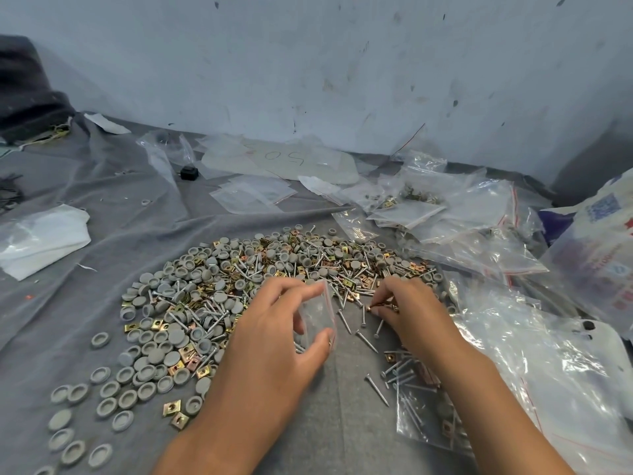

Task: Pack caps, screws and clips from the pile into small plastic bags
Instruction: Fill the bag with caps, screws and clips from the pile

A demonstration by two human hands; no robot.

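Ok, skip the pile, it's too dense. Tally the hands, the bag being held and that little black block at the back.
Hands: 2, left hand and right hand, which pinches a brass piece
Small plastic bag, in the left hand's grip: 1
Black block: 1
Total: 4

Right hand (pixel 407 305) fingertips blurred over a small brass piece, perhaps a clip, small bag (pixel 318 313) partly hidden by left hand (pixel 274 323), printed bag (pixel 606 248) cut off at right edge, dark bundle (pixel 24 87) cut off at left edge
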